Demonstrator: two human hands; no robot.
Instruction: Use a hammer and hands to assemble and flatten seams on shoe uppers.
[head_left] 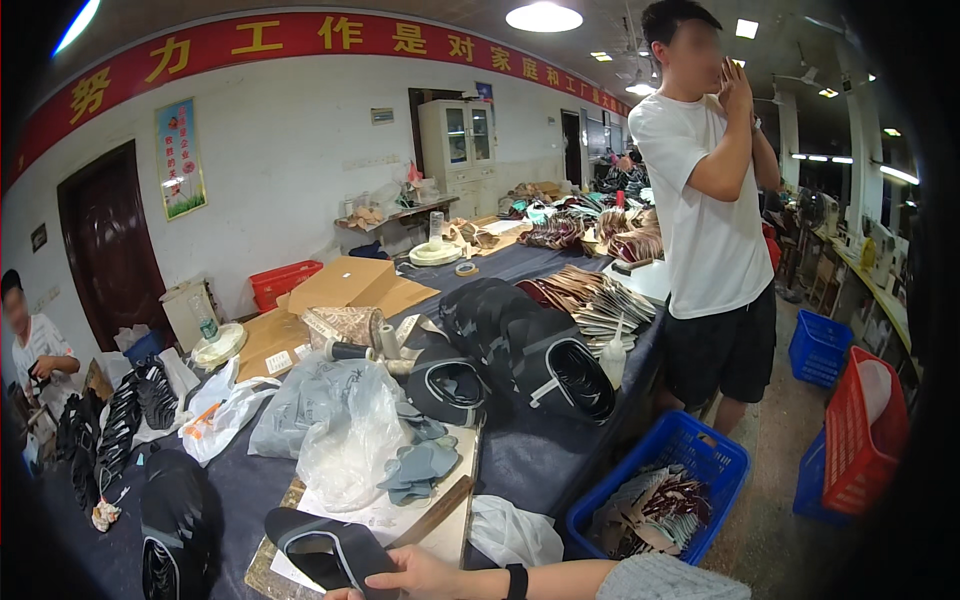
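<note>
Fingers of the right hand (420, 574) are closing around the near edge of a black sole piece (325, 550), which is lying flat on a work board (450, 530) at the near end of the table (540, 450). The forearm is coming in from the lower right, a black wristband (516, 581) and a grey sleeve (670, 580) showing on it. The left hand is not showing in this view, so I cannot tell how its fingers are set.

Judging by the grasp, the piece is being picked up or steadied on the board, an early step of handling it. The next move is calling for a firm pinch on the thin edge and a clean lift, clear of the clear plastic bag (340, 430) and the grey insoles (420, 465) sitting just beyond it.

Farther along the table, a stack of black uppers (520, 350) is running toward the far end, with cardboard sheets (340, 290) to its left and fanned brown pieces (590, 300) to its right. A row of black straps (115, 430) is lying at the near left. To the right of the table, a blue crate (665, 490) of scraps is standing on the floor, with a red basket (860, 430) beyond. A person in a white shirt (710, 200) is standing at the far right of the table, and another person (35, 350) is sitting at the far left.
</note>
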